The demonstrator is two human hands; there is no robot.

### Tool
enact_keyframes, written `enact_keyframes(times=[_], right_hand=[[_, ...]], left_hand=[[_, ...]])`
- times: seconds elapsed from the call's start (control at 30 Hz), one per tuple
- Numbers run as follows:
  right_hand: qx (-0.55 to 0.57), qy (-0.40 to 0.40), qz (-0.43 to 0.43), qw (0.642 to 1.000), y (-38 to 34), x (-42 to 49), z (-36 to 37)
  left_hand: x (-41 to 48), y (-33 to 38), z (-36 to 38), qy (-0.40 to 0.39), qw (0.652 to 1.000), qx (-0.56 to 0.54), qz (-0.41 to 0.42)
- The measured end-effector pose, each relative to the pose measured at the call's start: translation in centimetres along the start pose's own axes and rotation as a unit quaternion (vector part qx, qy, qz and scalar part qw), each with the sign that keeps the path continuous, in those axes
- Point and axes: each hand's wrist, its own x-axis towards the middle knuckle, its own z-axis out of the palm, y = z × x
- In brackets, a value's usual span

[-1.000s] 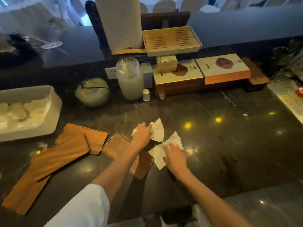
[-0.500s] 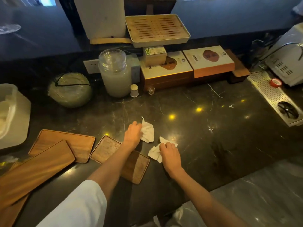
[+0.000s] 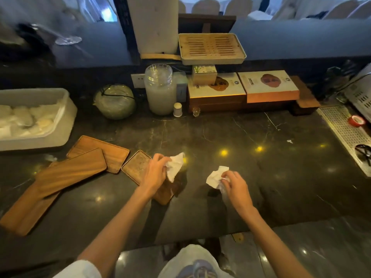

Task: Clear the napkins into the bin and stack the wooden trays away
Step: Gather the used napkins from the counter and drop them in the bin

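Note:
My left hand grips a crumpled white napkin, lifted just above the dark counter. A second white napkin is bunched in my right hand, further right and apart from the first. Under my left hand lies a small square wooden tray, partly hidden by the wrist. To its left lie several long wooden trays, overlapping at angles. At the bottom edge, below the counter, a white bag-lined bin shows between my arms.
A white tub of pale items stands at the left. Along the back are a green round pot, a tall glass jar, boxes and a slatted tea tray. A metal drain grate with red tape runs at right.
Both hands have scrunched up the napkins and lifted them off the counter. My hands have drawn apart, the right one moving right and toward me.

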Motion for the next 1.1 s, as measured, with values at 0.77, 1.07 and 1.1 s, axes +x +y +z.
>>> enact_keyframes(times=[0.77, 1.07, 1.1], right_hand=[[0.096, -0.124, -0.049, 0.986, 9.1, -15.7, -9.4], [0.137, -0.109, 0.078, 0.981, 8.6, -26.8, -3.3], [0.132, -0.109, 0.082, 0.982, 8.7, -28.0, -2.5]], left_hand=[[-26.4, 13.2, 6.4, 0.093, 0.987, 0.003, -0.130], [-32.8, 9.9, 10.6, 0.015, 0.991, -0.033, -0.129], [-33.8, 9.9, 11.3, 0.010, 0.990, -0.038, -0.133]])
